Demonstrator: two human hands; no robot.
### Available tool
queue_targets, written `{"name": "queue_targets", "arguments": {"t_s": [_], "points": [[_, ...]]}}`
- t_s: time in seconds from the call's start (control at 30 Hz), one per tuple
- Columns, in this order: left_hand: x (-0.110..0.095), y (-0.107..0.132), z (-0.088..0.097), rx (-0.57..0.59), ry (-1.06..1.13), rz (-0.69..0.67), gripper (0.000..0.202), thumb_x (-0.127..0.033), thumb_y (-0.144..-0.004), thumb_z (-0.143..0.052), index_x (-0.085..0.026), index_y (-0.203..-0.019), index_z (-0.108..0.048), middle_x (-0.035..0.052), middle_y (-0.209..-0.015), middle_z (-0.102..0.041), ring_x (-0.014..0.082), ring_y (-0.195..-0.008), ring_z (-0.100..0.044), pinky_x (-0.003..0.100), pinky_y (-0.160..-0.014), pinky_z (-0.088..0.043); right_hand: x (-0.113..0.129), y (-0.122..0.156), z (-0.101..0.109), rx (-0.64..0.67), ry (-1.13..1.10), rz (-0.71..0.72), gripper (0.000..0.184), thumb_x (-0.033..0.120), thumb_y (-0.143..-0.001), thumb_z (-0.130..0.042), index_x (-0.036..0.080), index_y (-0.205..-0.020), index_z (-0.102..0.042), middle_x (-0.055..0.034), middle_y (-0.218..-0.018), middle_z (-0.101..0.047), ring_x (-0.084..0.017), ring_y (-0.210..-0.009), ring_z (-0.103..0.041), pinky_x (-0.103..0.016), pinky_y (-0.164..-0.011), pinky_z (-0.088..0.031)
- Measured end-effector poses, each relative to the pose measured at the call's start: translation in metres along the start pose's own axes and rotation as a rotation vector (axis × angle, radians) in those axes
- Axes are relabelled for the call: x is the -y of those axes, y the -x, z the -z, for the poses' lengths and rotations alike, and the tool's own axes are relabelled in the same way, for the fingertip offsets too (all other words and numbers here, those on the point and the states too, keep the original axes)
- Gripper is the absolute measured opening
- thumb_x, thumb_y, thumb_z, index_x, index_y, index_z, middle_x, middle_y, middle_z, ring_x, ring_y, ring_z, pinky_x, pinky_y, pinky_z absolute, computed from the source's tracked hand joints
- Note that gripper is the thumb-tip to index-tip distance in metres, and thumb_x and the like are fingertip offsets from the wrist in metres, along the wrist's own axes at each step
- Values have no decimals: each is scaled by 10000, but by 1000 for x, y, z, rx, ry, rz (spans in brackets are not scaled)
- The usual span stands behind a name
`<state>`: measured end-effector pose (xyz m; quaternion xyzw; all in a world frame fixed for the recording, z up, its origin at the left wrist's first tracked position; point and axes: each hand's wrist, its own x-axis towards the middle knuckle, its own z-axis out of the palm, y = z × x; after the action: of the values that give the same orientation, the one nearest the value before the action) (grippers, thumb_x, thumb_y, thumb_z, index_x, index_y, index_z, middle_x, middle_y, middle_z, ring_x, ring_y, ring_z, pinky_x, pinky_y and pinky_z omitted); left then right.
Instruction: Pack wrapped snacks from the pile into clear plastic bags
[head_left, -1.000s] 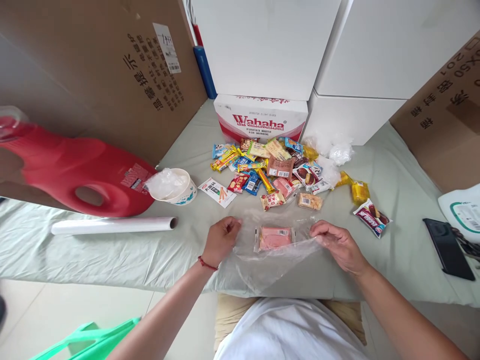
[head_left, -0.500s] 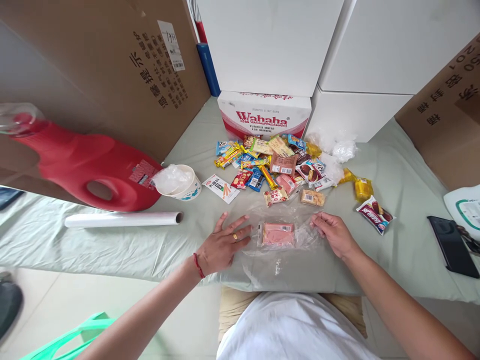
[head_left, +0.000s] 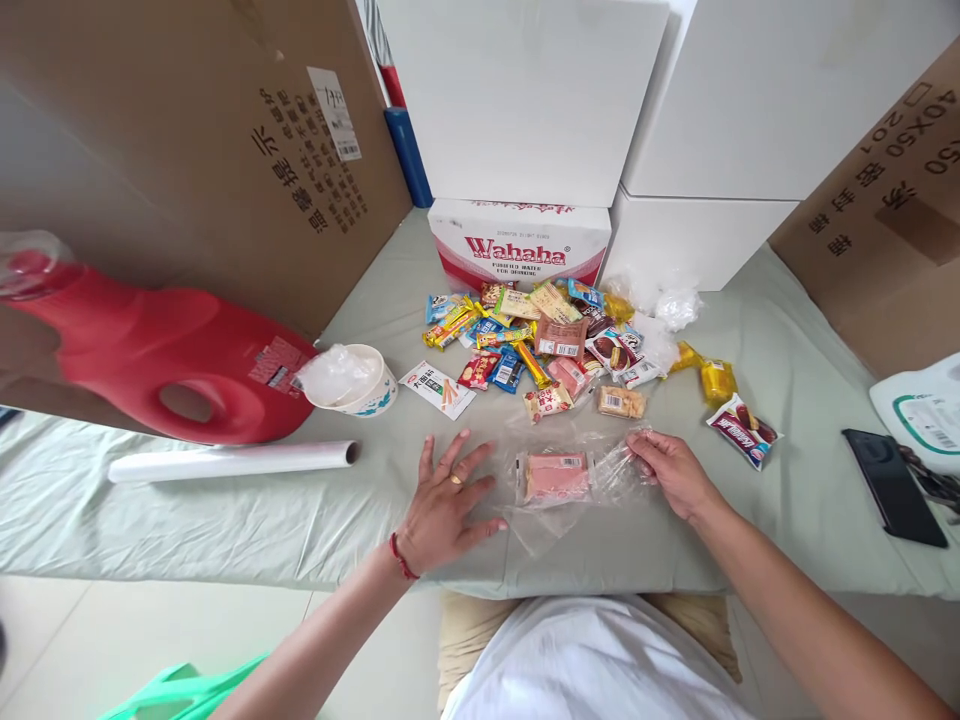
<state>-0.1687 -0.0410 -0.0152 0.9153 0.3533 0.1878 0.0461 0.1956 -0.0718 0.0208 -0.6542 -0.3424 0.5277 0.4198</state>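
Observation:
A pink wrapped snack [head_left: 554, 476] lies on a sheet of clear cling film [head_left: 541, 528] on the pale green table cover [head_left: 225, 520]. My left hand [head_left: 446, 500] rests flat on the cover just left of the film, fingers spread, holding nothing. My right hand [head_left: 670, 470] pinches the film's bunched right edge beside the snack. A pile of several wrapped snacks [head_left: 540, 340] lies just beyond.
A cling film roll [head_left: 232, 461] lies at the left, with a paper bowl [head_left: 352, 378] and a red jug [head_left: 150, 350] behind it. A Wahaha box [head_left: 517, 245], white boxes and cardboard boxes stand at the back. A black phone [head_left: 892, 487] lies right.
My left hand let go of the film, opened and now lies flat left of it. My right hand has gathered the film's right edge closer to the snack.

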Motion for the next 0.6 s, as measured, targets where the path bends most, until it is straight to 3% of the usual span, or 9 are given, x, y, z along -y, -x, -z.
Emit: {"name": "queue_targets", "arguments": {"t_s": [0.07, 0.13, 0.23, 0.33, 0.47, 0.53, 0.6], "points": [[-2, -4, 3, -21, 70, 24, 273, -410, -842, -664, -297, -1072, -758, 57, -1554, -502, 386, -1562, -164, 699, -1234, -49, -1, 1, 1, -7, 18, -25, 527, 688, -682, -785, 186, -690, -623, 56, -538, -416, -87, -492, -304, -229, -452, -208], [-1, -6, 6, 39, 152, 34, 385, -246, -779, -611, -317, -1131, -747, 28, -1606, -432, 371, -1573, -135, 700, -1234, -64, -1, 1, 3, -11, 31, -37, 533, 697, -680, -780, 187, -688, -623, 54, -527, -421, -87, -482, -302, -231, -442, -210], [5, -6, 10, 182, 230, 24, 625, -179, -685, -579, -321, -1286, -681, 24, -1664, -329, 387, -1575, -117, 720, -1224, -36, -1, 1, 4, -8, 42, -31, 530, 696, -681, -778, 188, -693, -624, 33, -560, -481, -89, -486, -313, -233, -436, -219], [10, -4, 10, 271, 252, 21, 758, -300, -755, -636, -290, -1499, -490, 88, -1694, -239, 425, -1573, -77, 748, -1203, -40, 1, 1, 4, 0, 48, -28, 518, 684, -685, -778, 190, -694, -624, 27, -581, -501, -91, -493, -318, -231, -433, -219], [9, -2, 9, 288, 221, 20, 1067, -647, -748, -726, -218, -1612, -271, 192, -1693, -180, 479, -1559, -52, 769, -1183, -75, 2, 2, 3, 3, 19, -45, 534, 689, -662, -790, 183, -672, -619, 29, -589, -491, -82, -488, -319, -223, -423, -205], [6, -2, 8, 263, 200, 10, 1079, -694, -708, -752, -274, -1600, -311, 169, -1709, -124, 500, -1551, -55, 780, -1173, -88, 3, 2, 2, 6, 6, -55, 537, 685, -650, -799, 180, -679, -618, 10, -646, -547, -75, -486, -332, -220, -416, -201], [4, -1, 8, 227, 187, -8, 891, -638, -743, -757, -363, -1529, -442, 100, -1727, -56, 506, -1549, -54, 788, -1165, -111, 3, 2, 2, 0, -14, -59, 539, 680, -636, -809, 178, -688, -617, -6, -705, -594, -69, -484, -342, -219, -412, -199]]}}
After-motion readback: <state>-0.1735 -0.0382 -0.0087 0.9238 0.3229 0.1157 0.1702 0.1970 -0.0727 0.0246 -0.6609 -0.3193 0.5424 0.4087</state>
